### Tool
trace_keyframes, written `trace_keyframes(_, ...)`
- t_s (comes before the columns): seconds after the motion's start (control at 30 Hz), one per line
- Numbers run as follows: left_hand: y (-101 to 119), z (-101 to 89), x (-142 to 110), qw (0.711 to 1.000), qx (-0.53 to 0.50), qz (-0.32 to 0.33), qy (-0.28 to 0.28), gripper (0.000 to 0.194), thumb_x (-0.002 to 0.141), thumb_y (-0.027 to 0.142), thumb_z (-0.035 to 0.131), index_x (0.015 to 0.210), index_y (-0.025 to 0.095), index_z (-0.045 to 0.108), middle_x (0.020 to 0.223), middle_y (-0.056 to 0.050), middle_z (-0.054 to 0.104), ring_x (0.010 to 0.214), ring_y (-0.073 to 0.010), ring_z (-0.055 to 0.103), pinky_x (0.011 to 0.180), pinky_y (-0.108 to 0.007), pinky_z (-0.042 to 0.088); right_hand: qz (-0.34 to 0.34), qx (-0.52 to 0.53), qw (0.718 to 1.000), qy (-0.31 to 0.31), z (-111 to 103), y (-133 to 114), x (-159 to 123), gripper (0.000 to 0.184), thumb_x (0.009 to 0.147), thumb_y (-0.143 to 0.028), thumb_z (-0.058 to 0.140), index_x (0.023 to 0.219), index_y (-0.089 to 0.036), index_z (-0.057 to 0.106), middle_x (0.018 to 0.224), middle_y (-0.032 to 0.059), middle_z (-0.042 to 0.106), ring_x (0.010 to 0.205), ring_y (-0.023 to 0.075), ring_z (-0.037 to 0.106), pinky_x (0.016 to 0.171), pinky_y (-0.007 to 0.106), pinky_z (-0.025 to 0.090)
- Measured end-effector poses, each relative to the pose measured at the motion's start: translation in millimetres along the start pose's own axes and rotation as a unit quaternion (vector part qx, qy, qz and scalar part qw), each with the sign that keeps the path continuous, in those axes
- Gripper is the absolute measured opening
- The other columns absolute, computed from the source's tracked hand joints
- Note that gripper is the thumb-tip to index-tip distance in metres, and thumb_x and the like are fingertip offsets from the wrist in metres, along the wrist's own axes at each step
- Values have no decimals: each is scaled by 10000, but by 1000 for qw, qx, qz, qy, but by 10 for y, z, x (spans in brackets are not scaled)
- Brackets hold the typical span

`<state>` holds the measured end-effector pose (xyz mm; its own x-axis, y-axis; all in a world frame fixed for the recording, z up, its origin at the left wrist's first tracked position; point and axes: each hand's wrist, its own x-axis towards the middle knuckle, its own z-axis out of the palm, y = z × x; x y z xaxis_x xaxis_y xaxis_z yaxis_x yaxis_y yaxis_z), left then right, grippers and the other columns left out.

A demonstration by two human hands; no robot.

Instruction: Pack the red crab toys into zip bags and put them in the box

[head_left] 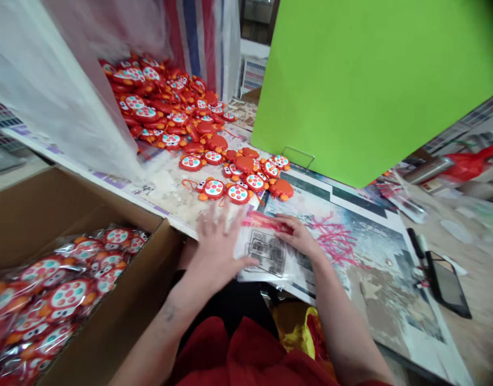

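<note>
My left hand (218, 244), slightly blurred, is spread open above the table's front edge. Its thumb reaches over a clear plastic bag (266, 260) with dark printing and a red top strip. The fingers of my right hand (297, 234) are bent together at the bag's upper right corner, by the red strip. Just beyond my left fingertips lie red toy crabs (237, 193) with white, dotted bellies and orange claws. A large heap of the same crabs (170, 107) spreads out behind them.
An open cardboard box (150, 257) at the left holds bagged crabs (67, 297). White sheeting (89, 80) hangs beside the heap. A green board (351, 80) stands at the back right. Pink strips (335, 238) and a black phone-like object (447, 284) lie at the right.
</note>
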<state>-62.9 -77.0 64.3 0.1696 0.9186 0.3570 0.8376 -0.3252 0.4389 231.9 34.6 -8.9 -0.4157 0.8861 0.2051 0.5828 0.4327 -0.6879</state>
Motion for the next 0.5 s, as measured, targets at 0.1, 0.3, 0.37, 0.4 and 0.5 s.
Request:
trace_keyframes(0.1,289,489,77,970,22,37,-241,1281,509,504,926,1565,264,240,1663,-212,91,1494,-534,-15,1101,-801,59,4,-53,999,0,29,62,-23,499,865,-451,663,1336,-291,629,1482,105,531,1407,350,426,1146,585,324)
trace_keyframes(0.3,144,753,114,960,-5,36,-277,1099,605,231,899,1531,268,310,1647,-206,187,1521,-442,108,1181,-638,219,-7,-102,994,-29,77,40,12,449,952,-447,530,1383,-334,587,1448,76,570,1380,340,446,1133,597,306)
trace_keyframes(0.37,59,742,171,958,-27,61,-280,976,646,211,868,1490,283,382,1636,-183,244,1519,-407,172,1182,-581,269,-26,-96,994,-34,78,14,37,416,966,-415,506,1361,-334,608,1396,74,611,1314,314,504,1114,559,341)
trace_keyframes(0.4,38,729,199,956,-31,73,-284,907,666,209,854,1462,286,426,1625,-171,279,1516,-392,203,1179,-557,286,-33,-91,995,-37,76,3,46,404,972,-396,494,1352,-332,615,1377,73,623,1289,303,521,1104,545,354)
trace_keyframes(0.5,80,649,247,954,-6,88,-287,737,697,211,835,1370,265,537,1555,-163,413,1470,-370,334,1147,-522,335,-46,-75,995,-48,65,-21,56,385,983,-350,471,1335,-336,625,1353,58,640,1255,282,539,1091,524,365)
